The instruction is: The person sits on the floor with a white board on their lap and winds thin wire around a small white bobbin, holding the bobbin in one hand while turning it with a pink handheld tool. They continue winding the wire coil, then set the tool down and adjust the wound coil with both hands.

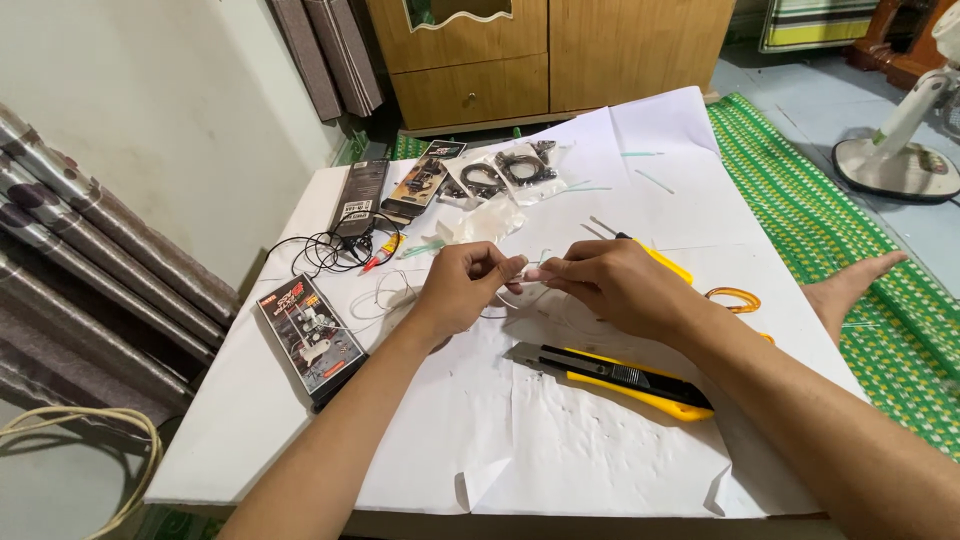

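Both hands are meeting over the middle of the white tabletop [250, 420], which is lying under large sheets of white paper [590, 450]. The left hand [462, 285] is closing its thumb and fingertips on a thin white wire [385, 297], and the right hand [610, 285] is pinching the same wire just beside it, so the fingertips of the two hands are nearly touching. The wire is trailing off to the left of the left hand in loose loops on the tabletop; how it is running between the fingers is too small to tell. Near the right forearm, a yellow and black utility knife [615, 377] is lying on the paper with its blade end pointing left. Another yellow tool [665, 262] is poking out from behind the right hand, and an orange loop [733, 297] is lying just beyond the right wrist. To the left of the left forearm a flat dark package [310, 340] is resting near the tabletop's edge. Farther back, a tangle of black cable [320, 250], two more dark packages [392, 190] and clear bags of dark parts [505, 172] are sitting in a row. A bare foot [850, 290] is resting on the green mat [880, 300] to the right, and a white fan base [895, 160] is standing beyond it on the floor.
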